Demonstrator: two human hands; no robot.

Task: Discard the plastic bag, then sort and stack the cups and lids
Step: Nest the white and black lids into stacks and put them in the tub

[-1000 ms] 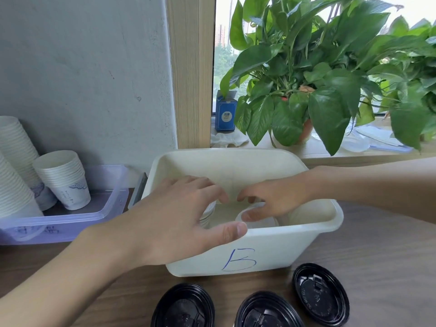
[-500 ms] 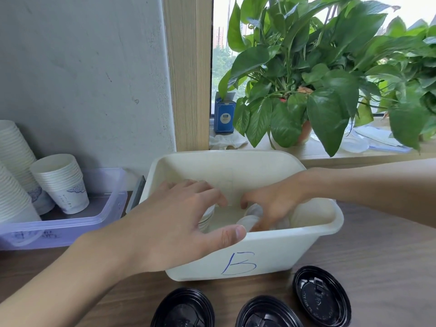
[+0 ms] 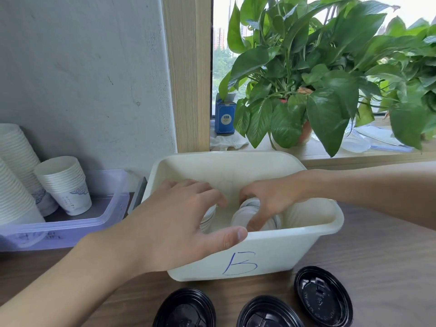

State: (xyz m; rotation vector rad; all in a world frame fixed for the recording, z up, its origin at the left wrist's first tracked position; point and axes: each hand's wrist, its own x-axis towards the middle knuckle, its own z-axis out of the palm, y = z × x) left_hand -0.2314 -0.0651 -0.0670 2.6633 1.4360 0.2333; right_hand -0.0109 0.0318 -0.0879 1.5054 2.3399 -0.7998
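Note:
A cream plastic bin (image 3: 295,246) marked "B" stands in the middle of the wooden table. My right hand (image 3: 269,201) reaches down inside it, fingers closed around a stack of white lids (image 3: 238,217). My left hand (image 3: 179,223) hovers over the bin's near left rim with fingers spread, holding nothing; another white stack (image 3: 207,217) shows just under its fingers. Three black lids (image 3: 323,296) lie on the table in front of the bin. Stacked white paper cups (image 3: 64,185) stand in a clear purple tray (image 3: 77,228) at the left.
A potted plant (image 3: 313,74) with broad leaves hangs over the windowsill behind the bin. A small blue box (image 3: 225,118) stands on the sill by the wooden frame. A grey wall rises at the left. Bare table lies at the right.
My right hand has gone deeper into the bin and closed around the white lids. My left hand has barely moved.

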